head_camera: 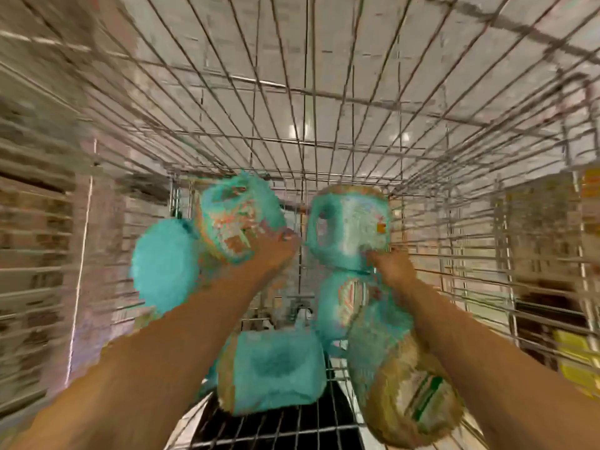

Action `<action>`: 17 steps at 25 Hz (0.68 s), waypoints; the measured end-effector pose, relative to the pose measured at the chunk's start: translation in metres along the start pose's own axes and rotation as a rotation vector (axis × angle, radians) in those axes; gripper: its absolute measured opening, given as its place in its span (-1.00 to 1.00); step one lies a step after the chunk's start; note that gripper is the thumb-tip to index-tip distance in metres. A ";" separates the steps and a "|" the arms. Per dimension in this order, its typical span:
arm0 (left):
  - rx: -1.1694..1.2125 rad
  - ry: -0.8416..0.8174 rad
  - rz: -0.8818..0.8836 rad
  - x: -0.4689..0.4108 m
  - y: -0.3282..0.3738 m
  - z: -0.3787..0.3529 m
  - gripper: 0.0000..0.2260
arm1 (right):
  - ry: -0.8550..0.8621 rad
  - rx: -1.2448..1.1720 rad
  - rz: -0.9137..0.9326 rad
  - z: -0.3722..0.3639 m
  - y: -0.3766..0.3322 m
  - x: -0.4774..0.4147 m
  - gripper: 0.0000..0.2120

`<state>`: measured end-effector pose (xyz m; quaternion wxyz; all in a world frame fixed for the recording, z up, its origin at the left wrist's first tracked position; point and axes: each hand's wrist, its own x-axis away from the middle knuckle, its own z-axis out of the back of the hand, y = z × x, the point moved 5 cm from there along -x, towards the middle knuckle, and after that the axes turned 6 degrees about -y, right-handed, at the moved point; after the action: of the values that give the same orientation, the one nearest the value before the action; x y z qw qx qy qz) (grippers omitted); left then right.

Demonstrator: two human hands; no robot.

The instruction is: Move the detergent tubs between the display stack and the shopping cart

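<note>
Head view, badly smeared by motion: two bare hands at teal detergent tubs inside a wire shopping cart (pixel 324 92).

The left hand (pixel 276 251) has its fingers closed on the lower edge of the left tub (pixel 233 219). This tub is raised and tilted, with its teal top pointing up and away. The right hand (pixel 389 267) touches the underside of the right tub (pixel 350 225), which stands roughly upright with its handle opening facing left. Blur hides those fingers, so I cannot tell whether they grip. Beneath it sits another tub (pixel 341 303), partly covered. A round teal face (pixel 162 264) points at the viewer from the far left. A centre tub (pixel 272 371) lies low, and a near tub (pixel 406 384) lies diagonally under the right forearm. The labels are unreadable, and both arms are cut off at the bottom edge.
</note>
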<state>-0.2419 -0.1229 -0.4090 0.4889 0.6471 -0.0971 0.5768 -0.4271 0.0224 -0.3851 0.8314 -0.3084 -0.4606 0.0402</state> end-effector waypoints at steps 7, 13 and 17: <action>0.288 -0.199 0.064 -0.051 -0.030 -0.057 -0.42 | -0.234 -0.254 -0.203 -0.013 0.027 -0.047 -0.53; 0.666 -0.171 0.095 -0.053 -0.026 -0.061 -0.55 | -0.290 -0.408 -0.168 -0.014 0.019 -0.046 -0.58; 0.715 -0.133 0.111 -0.024 -0.015 -0.049 -0.57 | -0.314 -0.394 -0.131 -0.014 0.001 -0.023 -0.49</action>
<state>-0.2705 -0.0893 -0.4439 0.1928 0.8068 0.0442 0.5567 -0.4289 0.0083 -0.4078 0.6744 -0.4239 -0.6019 -0.0569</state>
